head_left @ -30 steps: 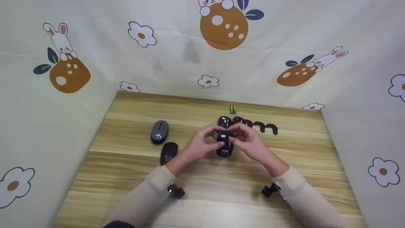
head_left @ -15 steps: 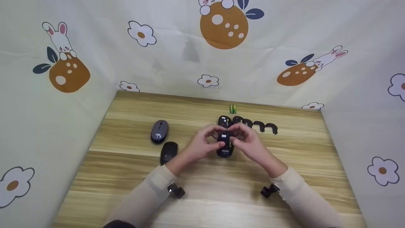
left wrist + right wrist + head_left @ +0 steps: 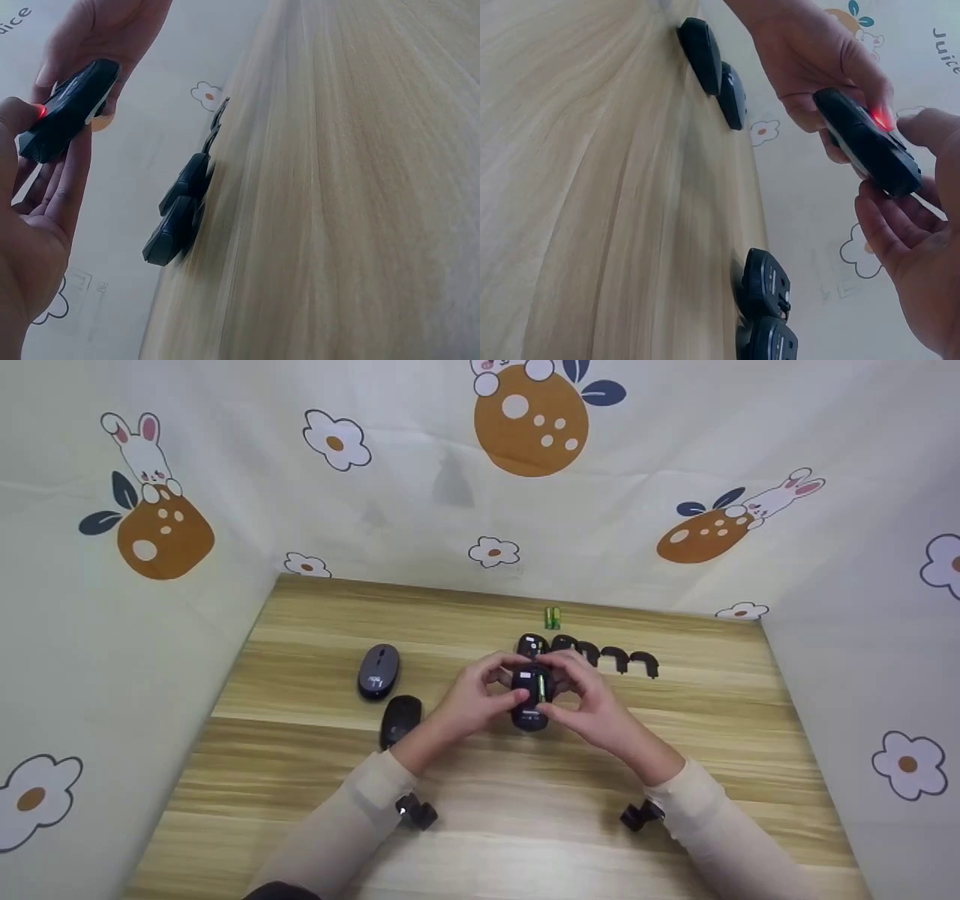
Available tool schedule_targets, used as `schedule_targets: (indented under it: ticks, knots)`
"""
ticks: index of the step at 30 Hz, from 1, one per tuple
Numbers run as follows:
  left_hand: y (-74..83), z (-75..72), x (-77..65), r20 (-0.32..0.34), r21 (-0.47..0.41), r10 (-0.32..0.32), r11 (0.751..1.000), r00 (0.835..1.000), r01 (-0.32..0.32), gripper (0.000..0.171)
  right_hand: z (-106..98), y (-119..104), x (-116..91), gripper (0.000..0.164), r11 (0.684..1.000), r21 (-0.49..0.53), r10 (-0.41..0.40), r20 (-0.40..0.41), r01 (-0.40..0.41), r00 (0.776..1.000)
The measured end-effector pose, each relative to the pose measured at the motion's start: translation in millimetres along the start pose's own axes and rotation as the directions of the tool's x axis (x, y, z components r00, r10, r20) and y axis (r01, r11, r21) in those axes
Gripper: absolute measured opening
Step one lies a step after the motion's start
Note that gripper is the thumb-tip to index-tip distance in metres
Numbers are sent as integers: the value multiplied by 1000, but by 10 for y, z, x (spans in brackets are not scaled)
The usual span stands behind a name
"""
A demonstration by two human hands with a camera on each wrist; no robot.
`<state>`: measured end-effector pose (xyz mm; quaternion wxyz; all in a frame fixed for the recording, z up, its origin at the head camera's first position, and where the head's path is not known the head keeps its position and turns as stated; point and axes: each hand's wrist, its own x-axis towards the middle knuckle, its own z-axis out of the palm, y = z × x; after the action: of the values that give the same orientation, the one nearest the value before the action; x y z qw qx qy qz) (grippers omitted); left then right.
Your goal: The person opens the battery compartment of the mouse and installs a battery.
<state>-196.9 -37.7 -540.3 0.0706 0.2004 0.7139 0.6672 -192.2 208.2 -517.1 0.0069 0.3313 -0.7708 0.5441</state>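
Note:
An upturned black computer mouse (image 3: 529, 717) is held off the table between both hands, its battery slot uncovered. A green battery (image 3: 541, 688) shows in that slot. My left hand (image 3: 477, 693) grips the mouse's left side, thumb on the underside; a red light glows at the thumb tip (image 3: 883, 118). My right hand (image 3: 589, 697) holds the right side, its thumb at the edge below the battery and fingers curled round the far end. In the left wrist view the mouse (image 3: 69, 112) appears edge-on, tilted. Fingers beneath it are partly hidden in the head view.
Behind the hands lie upturned black mice (image 3: 532, 644) and several dark curved covers (image 3: 615, 658). Two green batteries (image 3: 552, 618) lie near the back edge. To the left rest a grey mouse (image 3: 379, 672) and a black mouse (image 3: 400, 721). Patterned cloth walls (image 3: 405, 510) enclose the table.
My right thumb has moved down and off the battery slot, so the green battery now shows more fully. The mouse has shifted slightly up and left. Both hands keep hold of it.

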Motion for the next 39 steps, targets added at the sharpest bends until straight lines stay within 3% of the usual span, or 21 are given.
schedule_targets:
  ticks: [5,9,18,23,32,39]
  knots:
    - [-13,-33,5,-8,-43,-20,999,1000,19,49,22,5,-40,102,994,-100,-40,48,45,998]
    - [-18,-45,8,-14,-49,-14,999,1000,13,50,27,15,-57,117,986,-154,-46,99,61,994]
    - [-15,-50,6,7,-61,0,998,1000,1,51,39,38,-79,114,990,-129,-50,111,64,993]
    - [-4,-74,-5,50,-30,14,999,999,-13,62,38,73,-93,113,994,-101,-33,89,42,995]
    - [-14,-198,-45,165,164,42,984,985,-70,98,45,119,-60,110,995,-72,67,65,-63,996]
    - [-56,-265,-57,209,342,45,932,977,-116,118,103,168,14,112,996,-5,87,61,-87,994]
